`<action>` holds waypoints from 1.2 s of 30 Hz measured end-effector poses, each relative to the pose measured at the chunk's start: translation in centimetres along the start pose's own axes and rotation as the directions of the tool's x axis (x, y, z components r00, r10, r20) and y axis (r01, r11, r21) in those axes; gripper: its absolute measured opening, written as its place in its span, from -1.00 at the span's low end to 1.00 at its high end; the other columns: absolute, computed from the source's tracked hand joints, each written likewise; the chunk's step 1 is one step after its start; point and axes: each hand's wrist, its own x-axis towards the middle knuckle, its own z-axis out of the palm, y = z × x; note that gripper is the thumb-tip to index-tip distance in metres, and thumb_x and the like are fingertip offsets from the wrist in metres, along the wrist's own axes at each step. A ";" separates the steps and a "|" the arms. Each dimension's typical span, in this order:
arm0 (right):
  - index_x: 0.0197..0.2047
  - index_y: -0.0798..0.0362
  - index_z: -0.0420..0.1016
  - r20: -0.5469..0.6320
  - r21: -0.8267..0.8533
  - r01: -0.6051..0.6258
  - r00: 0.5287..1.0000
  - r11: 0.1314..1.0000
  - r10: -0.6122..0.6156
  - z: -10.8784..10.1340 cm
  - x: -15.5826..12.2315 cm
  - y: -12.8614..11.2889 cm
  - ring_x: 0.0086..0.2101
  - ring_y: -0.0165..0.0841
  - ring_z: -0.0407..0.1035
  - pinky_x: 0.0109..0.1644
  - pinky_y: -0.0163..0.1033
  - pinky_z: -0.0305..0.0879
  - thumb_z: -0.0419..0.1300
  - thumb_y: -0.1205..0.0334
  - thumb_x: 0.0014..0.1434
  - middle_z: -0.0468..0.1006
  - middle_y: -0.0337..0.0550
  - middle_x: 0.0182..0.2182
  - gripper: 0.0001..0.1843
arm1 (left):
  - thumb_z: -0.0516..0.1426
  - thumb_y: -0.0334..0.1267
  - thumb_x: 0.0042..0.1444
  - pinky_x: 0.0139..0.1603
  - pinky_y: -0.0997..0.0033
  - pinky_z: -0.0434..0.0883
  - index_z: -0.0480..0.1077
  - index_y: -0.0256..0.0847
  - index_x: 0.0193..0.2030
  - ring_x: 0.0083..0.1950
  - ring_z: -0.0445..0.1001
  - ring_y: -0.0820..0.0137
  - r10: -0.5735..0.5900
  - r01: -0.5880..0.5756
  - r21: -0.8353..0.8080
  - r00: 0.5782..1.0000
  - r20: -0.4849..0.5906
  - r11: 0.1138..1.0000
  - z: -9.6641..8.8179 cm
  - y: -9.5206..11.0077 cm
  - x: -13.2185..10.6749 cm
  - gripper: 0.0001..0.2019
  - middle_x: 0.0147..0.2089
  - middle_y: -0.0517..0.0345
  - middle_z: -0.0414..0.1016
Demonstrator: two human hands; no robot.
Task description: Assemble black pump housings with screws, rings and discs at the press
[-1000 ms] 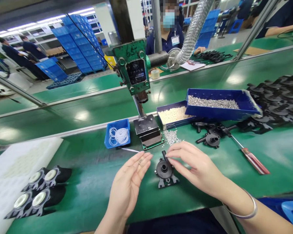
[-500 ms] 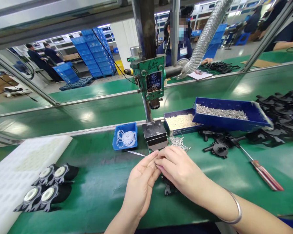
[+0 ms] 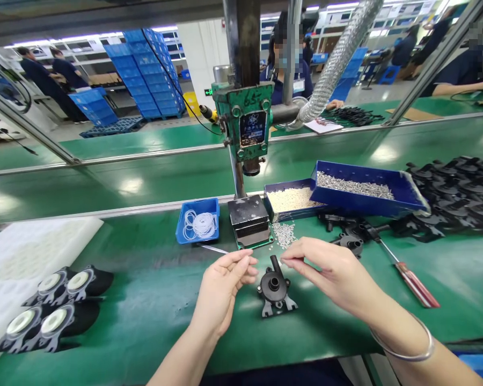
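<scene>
A black round plastic housing (image 3: 274, 288) with a pipe stub and two feet lies on the green bench between my hands. Left of it is my left hand (image 3: 225, 287), thumb and forefinger pinched together, the other fingers curled; whatever they may hold is too small to make out. On the other side my right hand (image 3: 332, 268) hovers by the pipe stub, thumb and fingertips pressed together on something I cannot make out. Just beyond it spreads a pile of tiny metal rings (image 3: 284, 235). Neither hand visibly touches the housing.
A green press (image 3: 243, 120) stands over a dark metal block (image 3: 248, 212). Around it are a blue bin (image 3: 181, 236) of white rings and a blue tray (image 3: 358, 206) of metal pins. A screwdriver (image 3: 416, 284) lies right; several black assemblies (image 3: 78, 281) sit left.
My hands, together at the fingertips before, have parted, the left going left and the right going right. The black housing beneath them now shows fully. The whole view has shifted slightly.
</scene>
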 end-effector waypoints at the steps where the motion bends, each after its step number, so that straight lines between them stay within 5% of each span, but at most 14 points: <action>1: -0.11 0.00 0.49 0.026 0.003 -0.012 1.000 1.000 0.012 -0.1 -0.4 0.2 -0.24 -0.35 0.49 -0.13 -0.23 0.46 0.11 0.32 0.38 0.58 -0.15 -0.25 -0.87 | 0.38 -0.26 0.04 -0.31 0.59 0.50 0.58 -0.28 -0.09 -0.36 0.52 0.54 -0.013 0.013 -0.002 1.000 0.003 1.000 -0.1 -0.2 0.5 -0.71 -0.25 0.10 0.62; 5: -0.06 -0.01 0.51 0.039 0.014 -0.032 0.999 0.999 0.031 -0.1 -1.9 0.5 -0.18 -0.32 0.50 -0.07 -0.21 0.47 0.10 0.30 0.39 0.59 -0.11 -0.20 -0.84 | 0.37 -0.30 0.05 -0.27 0.56 0.51 0.56 -0.31 -0.14 -0.37 0.50 0.56 -0.133 0.135 -0.059 0.990 0.035 0.989 -0.3 -0.9 2.2 -0.75 -0.29 0.12 0.59; 11: -0.03 0.00 0.50 0.076 0.057 -0.025 0.997 0.998 0.021 0.2 -3.0 0.1 -0.16 -0.38 0.48 -0.09 -0.31 0.43 0.10 0.38 0.37 0.57 -0.14 -0.18 -0.80 | 0.36 -0.30 0.08 -0.08 0.45 0.52 0.46 -0.29 -0.23 -0.09 0.60 0.38 -0.230 0.232 -0.116 0.973 0.027 0.966 -0.2 -1.4 3.6 -0.80 -0.13 -0.01 0.61; 18: -0.10 -0.01 0.48 0.132 0.065 -0.056 0.990 0.996 0.047 0.9 -3.7 0.2 -0.27 -0.39 0.47 -0.20 -0.31 0.41 0.09 0.34 0.38 0.55 -0.17 -0.26 -0.86 | 0.43 -0.26 -0.06 -0.37 0.59 0.31 0.49 -0.30 -0.32 -0.45 0.32 0.61 -0.121 0.118 0.035 0.989 0.087 0.992 0.3 -1.8 3.3 -0.75 -0.44 0.29 0.43; 26: -0.08 -0.02 0.46 0.153 0.085 -0.057 0.987 0.995 0.043 1.2 -3.9 0.3 -0.26 -0.38 0.44 -0.18 -0.28 0.39 0.09 0.33 0.39 0.53 -0.16 -0.24 -0.86 | 0.38 -0.18 -0.02 -0.23 0.43 0.36 0.46 -0.23 -0.42 -0.32 0.43 0.43 0.076 -0.173 0.432 0.970 0.232 0.885 0.2 -2.5 3.8 -0.78 -0.38 0.22 0.46; 31: -0.09 -0.01 0.44 0.178 0.106 -0.073 0.983 0.992 0.053 1.3 -3.9 0.1 -0.25 -0.41 0.42 -0.16 -0.30 0.36 0.11 0.37 0.38 0.52 -0.19 -0.23 -0.87 | 0.27 -0.24 0.15 -0.22 0.41 0.35 0.55 -0.17 -0.33 -0.23 0.41 0.38 0.250 -0.506 0.645 0.857 0.451 0.573 -0.8 -1.9 4.3 -0.92 -0.30 0.17 0.41; 36: -0.07 -0.02 0.43 0.261 0.094 -0.086 0.964 0.992 0.059 1.4 -3.8 -0.2 -0.22 -0.41 0.42 -0.12 -0.29 0.35 0.10 0.33 0.40 0.53 -0.22 -0.20 -0.88 | 0.17 -0.36 0.25 -0.17 0.40 0.37 0.53 -0.18 -0.20 -0.21 0.42 0.39 0.312 -0.754 0.608 0.657 0.686 0.251 -1.0 -0.8 4.3 -0.91 -0.27 0.15 0.42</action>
